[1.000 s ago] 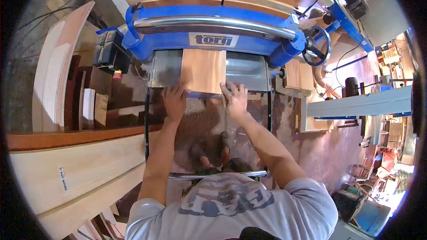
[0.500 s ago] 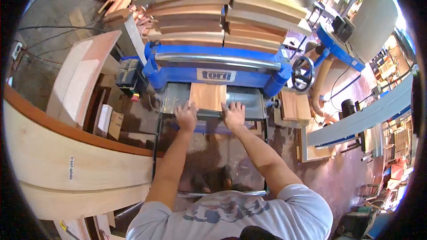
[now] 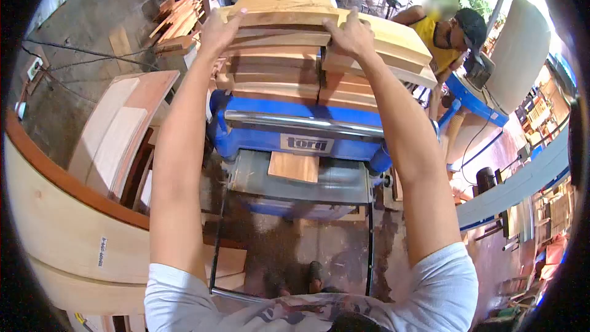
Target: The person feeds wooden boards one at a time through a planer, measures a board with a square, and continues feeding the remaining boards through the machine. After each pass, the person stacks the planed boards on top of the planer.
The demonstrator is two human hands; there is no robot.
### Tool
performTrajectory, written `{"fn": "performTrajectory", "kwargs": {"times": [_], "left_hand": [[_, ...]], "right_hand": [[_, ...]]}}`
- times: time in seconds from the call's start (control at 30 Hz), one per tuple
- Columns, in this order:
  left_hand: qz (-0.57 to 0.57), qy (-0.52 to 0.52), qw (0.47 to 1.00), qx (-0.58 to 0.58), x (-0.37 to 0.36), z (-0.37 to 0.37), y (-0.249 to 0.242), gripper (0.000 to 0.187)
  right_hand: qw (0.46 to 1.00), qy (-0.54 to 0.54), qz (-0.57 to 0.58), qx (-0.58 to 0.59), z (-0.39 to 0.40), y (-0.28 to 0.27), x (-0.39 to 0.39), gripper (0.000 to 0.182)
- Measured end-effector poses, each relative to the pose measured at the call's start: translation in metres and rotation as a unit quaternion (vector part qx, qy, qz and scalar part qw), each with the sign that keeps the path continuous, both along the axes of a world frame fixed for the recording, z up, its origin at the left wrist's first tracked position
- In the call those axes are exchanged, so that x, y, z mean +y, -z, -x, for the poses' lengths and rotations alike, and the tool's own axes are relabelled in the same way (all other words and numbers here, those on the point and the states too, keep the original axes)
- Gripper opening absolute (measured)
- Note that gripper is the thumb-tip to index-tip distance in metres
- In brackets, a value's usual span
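Observation:
My left hand (image 3: 219, 32) is at the left end of the top wooden board (image 3: 284, 3) on the stack, its thumb on the upper face and its other fingers largely hidden. At that board's right end, my right hand (image 3: 354, 37) holds the edge, above the neighbouring pile. Both arms reach over the blue thickness planer (image 3: 255, 135), which carries the stack. Below, a separate wooden board (image 3: 294, 167) lies flat on the planer's metal bed (image 3: 344, 183), its far end hidden under the machine's head. Neither hand touches it.
A second pile of boards (image 3: 393, 40) adjoins on the right. A person in a yellow top (image 3: 424, 34) bends beside a blue machine (image 3: 476, 95). Large pale panels (image 3: 110, 129) lean at left, and a metal frame bar (image 3: 371, 246) runs below the bed.
Both hands have left the board on the planer bed and moved up to the stack's top board. The lower board shows slightly less length. More of the person in yellow is visible.

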State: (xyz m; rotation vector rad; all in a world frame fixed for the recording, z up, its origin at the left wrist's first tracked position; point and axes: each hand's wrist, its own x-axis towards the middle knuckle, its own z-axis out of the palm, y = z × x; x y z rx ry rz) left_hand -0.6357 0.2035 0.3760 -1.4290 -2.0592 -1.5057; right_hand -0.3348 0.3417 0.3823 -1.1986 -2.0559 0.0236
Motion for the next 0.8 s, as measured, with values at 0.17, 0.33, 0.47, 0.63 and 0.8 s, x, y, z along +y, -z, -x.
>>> {"fn": "performTrajectory", "kwargs": {"times": [0.17,0.33,0.47,0.63,0.8], "left_hand": [[0.036,-0.085,0.991,0.097,0.008,-0.006,0.018,0.077],[-0.157,0.208,0.878,-0.402,-0.103,-0.062,0.047,0.059],[-0.122,0.327,0.738,-0.578,-0.169,-0.103,0.102,0.061],[-0.131,0.285,0.701,-0.641,-0.280,-0.243,0.233,0.062],[-0.086,0.120,0.613,-0.776,-0.332,-0.351,0.325,0.062]], "right_hand": [[0.992,-0.051,0.111,-0.029,0.010,-0.013,-0.002,0.095],[0.965,-0.113,-0.024,0.236,-0.035,0.040,-0.043,0.083],[0.901,-0.220,0.148,0.342,-0.069,0.076,-0.165,0.092],[0.796,-0.192,0.353,0.452,-0.125,0.214,-0.285,0.097],[0.688,-0.163,0.532,0.467,-0.169,0.306,-0.389,0.084]]}}
